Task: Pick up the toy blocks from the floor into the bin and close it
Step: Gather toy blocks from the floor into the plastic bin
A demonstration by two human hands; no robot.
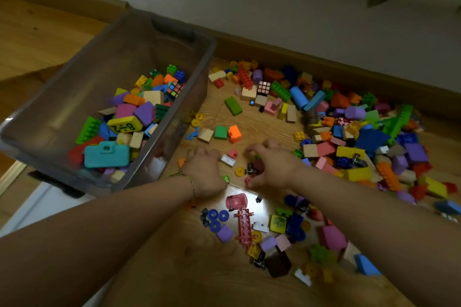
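The clear grey bin [210, 43] stands open on the left, part filled with coloured blocks [139, 112]. Many toy blocks [349, 132] lie spread over the wooden floor to its right. My left hand [205, 173] rests knuckles-up on the floor beside the bin's near corner, its fingers curled under. A tiny green piece [226, 178] peeks out at its thumb, and the palm hides anything else. My right hand [273, 166] is cupped on the floor, with fingers and thumb closed around small dark red and black pieces [255, 167]. A yellow ring [240, 171] lies between the hands.
A white wall with a wooden skirting board [324, 55] runs behind the pile. A white flat panel [37, 204] lies under the bin's near end. A pink cup-shaped toy [237, 200], blue wheels [218, 215] and a red plate [244, 225] lie in front of my hands.
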